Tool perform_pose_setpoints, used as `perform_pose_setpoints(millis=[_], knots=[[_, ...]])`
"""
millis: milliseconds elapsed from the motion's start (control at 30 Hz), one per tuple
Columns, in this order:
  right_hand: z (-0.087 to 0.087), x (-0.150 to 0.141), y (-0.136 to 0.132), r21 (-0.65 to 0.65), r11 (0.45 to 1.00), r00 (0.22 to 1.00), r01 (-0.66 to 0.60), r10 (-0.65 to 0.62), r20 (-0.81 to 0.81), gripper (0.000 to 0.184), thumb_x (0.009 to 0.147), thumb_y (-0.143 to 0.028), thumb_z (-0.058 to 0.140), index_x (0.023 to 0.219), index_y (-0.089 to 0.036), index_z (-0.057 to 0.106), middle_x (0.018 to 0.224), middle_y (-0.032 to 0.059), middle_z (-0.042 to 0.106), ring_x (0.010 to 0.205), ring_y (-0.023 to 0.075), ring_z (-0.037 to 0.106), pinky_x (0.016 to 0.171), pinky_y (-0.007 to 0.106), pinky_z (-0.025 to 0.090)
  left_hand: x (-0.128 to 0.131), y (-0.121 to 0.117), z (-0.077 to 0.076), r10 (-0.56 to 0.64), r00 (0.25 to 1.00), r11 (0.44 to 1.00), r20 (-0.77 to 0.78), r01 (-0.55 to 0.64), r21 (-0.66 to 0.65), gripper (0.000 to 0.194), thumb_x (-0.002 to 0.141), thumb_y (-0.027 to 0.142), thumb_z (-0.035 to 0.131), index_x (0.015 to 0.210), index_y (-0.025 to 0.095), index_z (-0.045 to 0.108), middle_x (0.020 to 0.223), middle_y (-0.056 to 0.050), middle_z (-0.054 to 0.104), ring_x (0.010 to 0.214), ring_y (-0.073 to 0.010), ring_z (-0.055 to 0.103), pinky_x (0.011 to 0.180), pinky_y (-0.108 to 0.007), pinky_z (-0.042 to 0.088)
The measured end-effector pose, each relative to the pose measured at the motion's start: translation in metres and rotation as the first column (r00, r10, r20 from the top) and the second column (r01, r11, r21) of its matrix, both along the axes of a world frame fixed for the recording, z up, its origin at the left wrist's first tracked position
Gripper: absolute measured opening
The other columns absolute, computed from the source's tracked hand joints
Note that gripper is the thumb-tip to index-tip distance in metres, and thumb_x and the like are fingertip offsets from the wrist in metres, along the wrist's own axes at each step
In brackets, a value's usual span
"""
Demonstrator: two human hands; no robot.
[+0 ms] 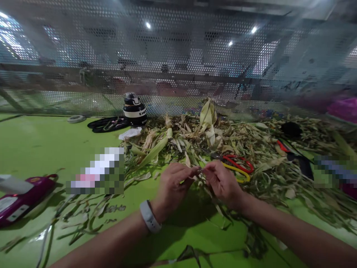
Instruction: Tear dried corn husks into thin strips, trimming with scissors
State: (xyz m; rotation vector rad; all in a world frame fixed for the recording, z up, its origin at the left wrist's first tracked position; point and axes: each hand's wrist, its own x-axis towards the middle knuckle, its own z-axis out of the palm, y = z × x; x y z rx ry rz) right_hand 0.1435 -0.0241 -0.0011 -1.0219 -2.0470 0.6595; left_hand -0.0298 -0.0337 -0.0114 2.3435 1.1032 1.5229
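Observation:
My left hand (175, 186) and my right hand (223, 184) meet at the fingertips above the green tabletop. Both are closed in a pinch on a thin strip of dried leaf (216, 203), part of which hangs below the right hand. Its pinched end is small and mostly covered by fingers. Just beyond the right hand lie scissors (237, 163) with one red and one yellow handle. A heap of dried leaves and husks (178, 139) spreads in front of both hands, with a pale upright husk (208, 113) at its back.
A black bottle (135, 111) stands at the back left beside a black cord or pouch (104, 124) and a roll of tape (76, 119). At far left sits a magenta power strip (30, 201). A perforated screen (178, 56) closes off the table's back.

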Motion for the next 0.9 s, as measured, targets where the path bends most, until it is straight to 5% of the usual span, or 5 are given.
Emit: perform_pose_setpoints(millis=[100, 200, 333, 467, 900], knots=[[0.002, -0.007, -0.003, -0.372, 0.928, 0.974, -0.022, -0.065, -0.218, 0.025, 0.088, -0.047, 0.041, 0.083, -0.022, 0.040, 0.044, -0.0094, 0.042, 0.031, 0.0078, 0.039, 0.031, 0.017, 0.031, -0.004, 0.001, 0.000, 0.039, 0.997, 0.997, -0.073, -0.033, 0.071, 0.014, 0.080, 0.017, 0.057, 0.090, 0.019, 0.066, 0.074, -0.003, 0.068, 0.068, -0.0152, 0.058, 0.064, -0.028, 0.042], [0.003, -0.012, -0.004, -0.636, 0.751, 0.905, -0.178, -0.129, -0.406, 0.028, 0.084, -0.051, 0.045, 0.081, -0.023, 0.040, 0.036, -0.0130, 0.039, 0.022, 0.0058, 0.029, 0.023, 0.014, 0.025, -0.008, 0.001, 0.000, 0.011, 0.993, 0.995, -0.117, 0.000, 0.096, 0.021, 0.080, 0.015, 0.057, 0.100, 0.021, 0.064, 0.078, -0.002, 0.068, 0.071, -0.0143, 0.057, 0.068, -0.028, 0.041], [0.007, -0.012, -0.001, -0.765, 0.499, 0.807, -0.407, -0.196, -0.558, 0.024, 0.082, -0.043, 0.052, 0.078, -0.021, 0.044, 0.034, -0.0150, 0.033, 0.021, 0.0016, 0.016, 0.023, 0.010, 0.018, -0.014, 0.001, 0.001, -0.099, 0.983, 0.990, -0.153, 0.113, 0.084, 0.025, 0.082, 0.015, 0.053, 0.105, 0.023, 0.061, 0.082, -0.002, 0.067, 0.073, -0.0140, 0.056, 0.068, -0.028, 0.040], [0.007, -0.007, 0.006, -0.841, 0.286, 0.847, -0.459, -0.147, -0.511, 0.013, 0.080, -0.027, 0.053, 0.073, -0.020, 0.046, 0.032, -0.0145, 0.032, 0.021, 0.0007, 0.011, 0.022, 0.009, 0.015, -0.018, 0.003, 0.000, -0.236, 0.927, 0.963, -0.290, 0.262, 0.054, 0.026, 0.085, 0.019, 0.048, 0.108, 0.021, 0.059, 0.086, -0.004, 0.066, 0.076, -0.0156, 0.054, 0.071, -0.030, 0.039], [0.003, -0.002, 0.008, -0.839, 0.104, 0.841, -0.535, -0.036, -0.540, 0.011, 0.076, -0.024, 0.057, 0.074, -0.018, 0.048, 0.030, -0.0144, 0.033, 0.022, 0.0012, 0.011, 0.022, 0.010, 0.019, -0.022, 0.000, 0.004, -0.154, 0.914, 0.917, -0.374, 0.274, 0.291, 0.019, 0.084, 0.020, 0.048, 0.097, 0.025, 0.061, 0.084, -0.002, 0.065, 0.078, -0.0164, 0.053, 0.075, -0.034, 0.038]])
